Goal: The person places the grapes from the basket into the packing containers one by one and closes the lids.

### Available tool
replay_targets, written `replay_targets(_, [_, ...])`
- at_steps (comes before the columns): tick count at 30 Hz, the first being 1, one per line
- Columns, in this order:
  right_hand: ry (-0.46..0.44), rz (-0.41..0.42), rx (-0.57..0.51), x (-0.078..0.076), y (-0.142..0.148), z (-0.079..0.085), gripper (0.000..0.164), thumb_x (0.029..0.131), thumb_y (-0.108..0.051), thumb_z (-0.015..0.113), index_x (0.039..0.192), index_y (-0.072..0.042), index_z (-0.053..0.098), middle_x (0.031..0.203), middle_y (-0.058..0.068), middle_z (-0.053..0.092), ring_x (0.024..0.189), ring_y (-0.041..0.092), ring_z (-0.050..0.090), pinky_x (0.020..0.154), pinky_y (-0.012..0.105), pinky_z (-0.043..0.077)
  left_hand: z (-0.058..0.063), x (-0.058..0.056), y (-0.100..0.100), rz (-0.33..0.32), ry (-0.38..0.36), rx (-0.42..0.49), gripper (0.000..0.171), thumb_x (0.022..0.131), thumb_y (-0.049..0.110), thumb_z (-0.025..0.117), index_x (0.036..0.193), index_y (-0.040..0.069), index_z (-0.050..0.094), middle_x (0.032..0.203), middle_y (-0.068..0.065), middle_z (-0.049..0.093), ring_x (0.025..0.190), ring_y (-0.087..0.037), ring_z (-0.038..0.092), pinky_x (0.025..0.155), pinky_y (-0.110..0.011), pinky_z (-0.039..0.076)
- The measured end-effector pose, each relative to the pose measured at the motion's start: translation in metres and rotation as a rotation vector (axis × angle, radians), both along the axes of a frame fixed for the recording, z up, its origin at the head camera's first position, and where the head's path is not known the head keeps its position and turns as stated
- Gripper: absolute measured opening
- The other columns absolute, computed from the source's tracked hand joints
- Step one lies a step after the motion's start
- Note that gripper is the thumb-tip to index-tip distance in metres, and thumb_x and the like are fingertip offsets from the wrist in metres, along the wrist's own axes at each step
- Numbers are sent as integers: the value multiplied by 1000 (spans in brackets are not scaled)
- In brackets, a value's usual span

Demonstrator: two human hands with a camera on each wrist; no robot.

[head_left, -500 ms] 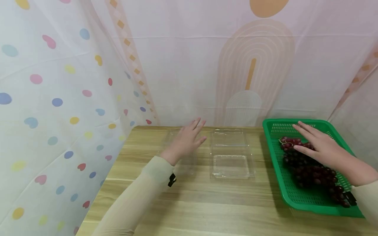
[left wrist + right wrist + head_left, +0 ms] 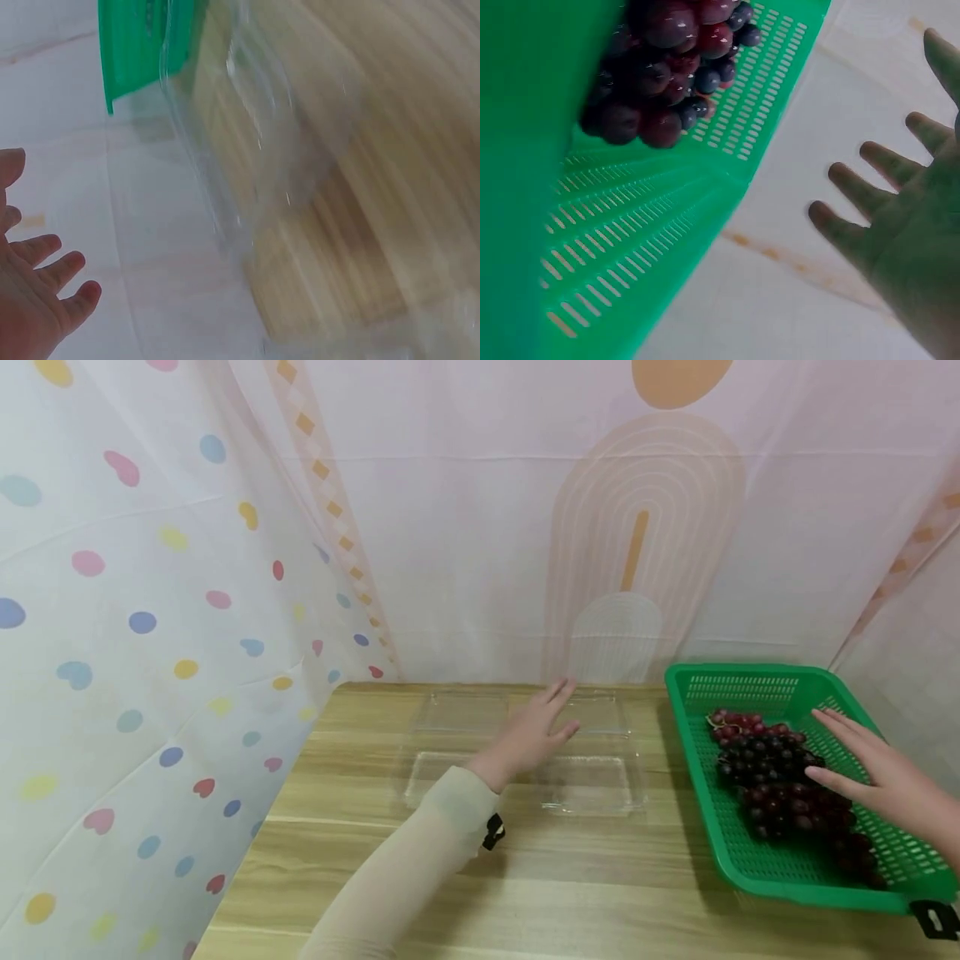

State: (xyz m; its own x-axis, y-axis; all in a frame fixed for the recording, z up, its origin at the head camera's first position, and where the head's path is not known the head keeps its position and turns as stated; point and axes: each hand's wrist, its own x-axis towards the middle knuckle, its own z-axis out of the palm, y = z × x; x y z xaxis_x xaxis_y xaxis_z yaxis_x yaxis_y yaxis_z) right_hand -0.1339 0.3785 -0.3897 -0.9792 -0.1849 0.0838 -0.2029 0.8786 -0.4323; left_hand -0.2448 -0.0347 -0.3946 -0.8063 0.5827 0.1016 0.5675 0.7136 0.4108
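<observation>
Left grip, released, hovers over boxes; right grip, released, over the basket: grapes deserve a light touch.

No text, label, brand, number or sign can be read in any of the views.
</observation>
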Motion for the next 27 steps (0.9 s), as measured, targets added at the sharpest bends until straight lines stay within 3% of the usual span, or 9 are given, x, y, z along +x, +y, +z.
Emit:
replay_targets(12, [-64, -40, 1, 17, 12, -18, 87, 93, -30, 60, 151, -3, 2, 148, 40, 2, 132, 60, 0, 88, 78, 16, -21, 18, 45, -86, -51, 60, 68, 99, 38, 46, 153, 25, 7, 158, -2, 14, 142, -24, 24, 115, -40, 24])
replay_targets(17, [-108, -48, -15, 20, 13, -24, 88, 93, -30, 60, 150, 1, 1, 145, 43, 2, 131, 61, -4, 89, 79, 14, -28, 24, 64, -124, -128, 169, 65, 99, 33, 48, 153, 17, 14, 158, -2, 16, 144, -19, 19, 116, -34, 19])
replay_targets(21, [-127, -38, -30, 22, 14, -31, 89, 92, -28, 62, 149, 4, 2, 144, 44, 3, 130, 62, -2, 89, 78, 14, -34, 31, 81, -140, -217, 266, 65, 99, 37, 45, 152, 15, 16, 157, -2, 17, 145, -17, 17, 117, -30, 16])
replay_targets(27, [-165, -16, -41, 21, 14, -41, 90, 89, -27, 65, 148, 7, 6, 142, 46, 9, 125, 65, 10, 84, 75, 23, -40, 49, 107, -78, -326, 342, 66, 99, 40, 46, 152, 16, 16, 153, -7, 28, 135, -17, 37, 112, -31, 30])
